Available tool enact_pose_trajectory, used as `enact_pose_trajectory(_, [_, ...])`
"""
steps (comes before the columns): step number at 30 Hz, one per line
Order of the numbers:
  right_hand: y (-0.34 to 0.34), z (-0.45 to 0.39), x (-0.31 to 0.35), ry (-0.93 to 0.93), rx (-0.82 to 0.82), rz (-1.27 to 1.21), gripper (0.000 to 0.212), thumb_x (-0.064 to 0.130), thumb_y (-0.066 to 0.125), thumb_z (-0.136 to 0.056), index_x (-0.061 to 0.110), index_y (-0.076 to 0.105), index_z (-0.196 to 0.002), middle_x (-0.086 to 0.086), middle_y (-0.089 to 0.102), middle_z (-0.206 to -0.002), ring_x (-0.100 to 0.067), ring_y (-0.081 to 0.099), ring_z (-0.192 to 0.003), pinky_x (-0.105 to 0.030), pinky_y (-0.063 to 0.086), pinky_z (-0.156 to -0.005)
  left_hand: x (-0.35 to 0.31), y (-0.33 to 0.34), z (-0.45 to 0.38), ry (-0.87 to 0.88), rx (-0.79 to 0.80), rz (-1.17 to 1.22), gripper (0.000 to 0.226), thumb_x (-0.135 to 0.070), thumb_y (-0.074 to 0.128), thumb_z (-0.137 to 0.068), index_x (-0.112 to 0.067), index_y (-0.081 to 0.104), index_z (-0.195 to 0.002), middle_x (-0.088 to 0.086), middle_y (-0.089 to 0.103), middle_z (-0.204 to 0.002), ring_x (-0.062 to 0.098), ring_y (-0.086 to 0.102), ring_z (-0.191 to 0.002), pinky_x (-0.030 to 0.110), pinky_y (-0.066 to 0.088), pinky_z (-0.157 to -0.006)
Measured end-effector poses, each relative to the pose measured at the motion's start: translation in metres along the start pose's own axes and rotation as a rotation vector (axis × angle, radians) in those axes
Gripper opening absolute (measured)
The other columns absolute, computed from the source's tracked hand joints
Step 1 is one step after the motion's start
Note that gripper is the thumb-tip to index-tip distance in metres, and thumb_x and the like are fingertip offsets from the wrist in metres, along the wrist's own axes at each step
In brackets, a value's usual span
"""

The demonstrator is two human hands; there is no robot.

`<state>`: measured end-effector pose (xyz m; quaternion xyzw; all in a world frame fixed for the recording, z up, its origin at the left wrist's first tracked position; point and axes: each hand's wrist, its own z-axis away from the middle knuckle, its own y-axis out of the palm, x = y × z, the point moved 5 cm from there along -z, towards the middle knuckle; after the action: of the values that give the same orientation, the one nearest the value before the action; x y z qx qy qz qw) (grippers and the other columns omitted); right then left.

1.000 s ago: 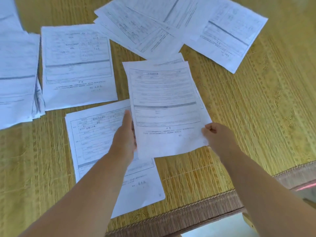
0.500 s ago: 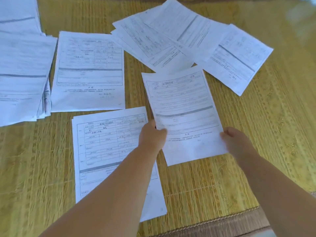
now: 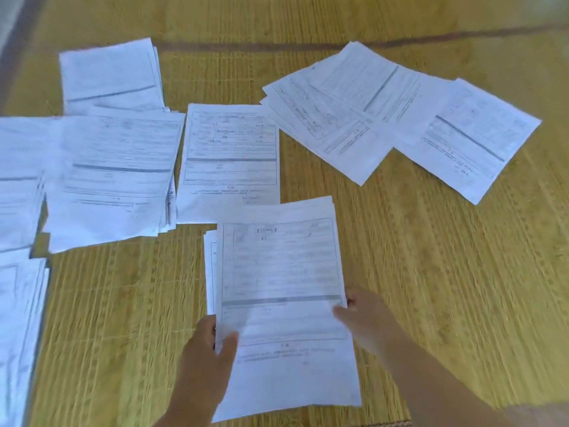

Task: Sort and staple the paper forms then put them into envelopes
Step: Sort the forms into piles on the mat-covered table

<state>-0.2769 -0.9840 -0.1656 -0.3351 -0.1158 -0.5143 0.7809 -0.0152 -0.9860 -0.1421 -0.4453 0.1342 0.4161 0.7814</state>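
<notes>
From the head cam, left hand (image 3: 207,349) and right hand (image 3: 365,317) both pinch the form (image 3: 281,291) over the woven mat (image 3: 431,272), and with loose piles (image 3: 114,177) everywhere it could easily land on the wrong stack.

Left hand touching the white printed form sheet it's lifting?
Touching. The head view shows the left hand with its thumb curled over the lower left edge of the white printed form sheet, pinching it.
</notes>
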Motion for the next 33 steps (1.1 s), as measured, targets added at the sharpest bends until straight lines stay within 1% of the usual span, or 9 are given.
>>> enact_pose_trajectory(5, [0.032, 0.003, -0.005, -0.008, -0.109, 0.149, 0.016, 0.020, 0.053, -0.088, 0.017, 0.057, -0.073, 0.002, 0.057, -0.068, -0.009, 0.046, -0.055, -0.025, 0.036, -0.053, 0.030, -0.009, -0.001, -0.029, 0.000, -0.131, 0.019, -0.023, 0.062, -0.089, -0.029, 0.050, -0.101, -0.012, 0.063, -0.085, 0.007, 0.060, -0.073, 0.024, 0.043, -0.061])
enact_pose_trajectory(8, [0.037, 0.003, -0.002, -0.033, -0.213, 0.163, 0.008, 0.021, 0.056, -0.086, 0.027, 0.060, -0.089, 0.010, 0.061, -0.088, -0.003, 0.057, -0.067, -0.021, 0.045, -0.057, 0.043, -0.006, -0.010, -0.059, -0.099, -0.152, 0.027, -0.023, 0.069, -0.083, -0.025, 0.053, -0.105, -0.004, 0.052, -0.103, 0.017, 0.054, -0.089, 0.034, 0.045, -0.078])
enact_pose_trajectory(11, [0.040, 0.008, 0.003, -0.034, -0.259, -0.010, 0.033, 0.017, 0.061, -0.084, 0.042, 0.056, -0.104, 0.020, 0.062, -0.100, 0.001, 0.062, -0.084, -0.019, 0.047, -0.061, 0.054, 0.003, -0.012, -0.156, -0.132, 0.014, 0.047, -0.016, 0.074, -0.077, -0.015, 0.053, -0.120, 0.002, 0.054, -0.111, 0.023, 0.054, -0.100, 0.038, 0.045, -0.086])
enact_pose_trajectory(15, [0.051, 0.008, 0.005, 0.010, -0.248, -0.017, 0.046, 0.019, 0.061, -0.085, 0.035, 0.054, -0.127, 0.014, 0.057, -0.114, -0.004, 0.060, -0.097, -0.028, 0.054, -0.080, 0.062, 0.008, -0.015, -0.248, -0.085, 0.063, 0.053, -0.014, 0.074, -0.075, -0.011, 0.053, -0.124, 0.009, 0.057, -0.113, 0.025, 0.058, -0.096, 0.039, 0.048, -0.085])
enact_pose_trajectory(17, [0.048, 0.004, 0.009, 0.017, -0.245, -0.023, 0.042, 0.019, 0.060, -0.086, 0.035, 0.057, -0.125, 0.014, 0.057, -0.112, -0.003, 0.060, -0.092, -0.025, 0.053, -0.076, 0.058, 0.001, -0.019, -0.253, -0.102, 0.009, 0.050, -0.014, 0.073, -0.074, -0.014, 0.055, -0.121, 0.011, 0.055, -0.116, 0.027, 0.056, -0.097, 0.041, 0.047, -0.087])
enact_pose_trajectory(22, [0.009, -0.015, 0.027, 0.049, -0.294, -0.037, 0.042, 0.021, 0.056, -0.093, 0.026, 0.051, -0.134, 0.007, 0.057, -0.124, -0.004, 0.053, -0.098, -0.020, 0.044, -0.071, 0.002, -0.021, -0.035, 0.062, -0.110, -0.075, 0.046, -0.016, 0.064, -0.086, -0.022, 0.048, -0.130, -0.009, 0.037, -0.121, 0.016, 0.049, -0.108, 0.032, 0.041, -0.087])
enact_pose_trajectory(27, [-0.057, -0.041, 0.047, 0.022, -0.364, 0.016, 0.037, 0.016, 0.051, -0.096, 0.020, 0.055, -0.132, 0.002, 0.058, -0.124, -0.009, 0.052, -0.096, -0.020, 0.040, -0.065, -0.080, -0.016, -0.073, 0.395, 0.027, -0.140, 0.041, -0.014, 0.057, -0.092, -0.022, 0.048, -0.131, -0.010, 0.045, -0.119, 0.009, 0.052, -0.100, 0.027, 0.048, -0.089])
enact_pose_trajectory(30, [-0.096, -0.060, 0.049, 0.011, -0.396, 0.065, 0.035, 0.016, 0.049, -0.097, 0.021, 0.055, -0.131, 0.000, 0.055, -0.131, -0.008, 0.053, -0.086, -0.026, 0.042, -0.067, -0.124, 0.004, -0.092, 0.457, 0.105, -0.143, 0.040, -0.014, 0.055, -0.094, -0.023, 0.048, -0.133, -0.012, 0.051, -0.114, 0.005, 0.052, -0.100, 0.021, 0.045, -0.091])
enact_pose_trajectory(33, [-0.135, -0.082, 0.047, -0.001, -0.440, 0.183, 0.037, 0.017, 0.050, -0.097, 0.024, 0.052, -0.133, 0.002, 0.045, -0.144, -0.011, 0.052, -0.084, -0.023, 0.040, -0.058, -0.164, 0.027, -0.113, 0.296, 0.195, 0.054, 0.035, -0.011, 0.052, -0.094, -0.022, 0.054, -0.127, -0.014, 0.059, -0.107, 0.005, 0.055, -0.099, 0.021, 0.045, -0.085])
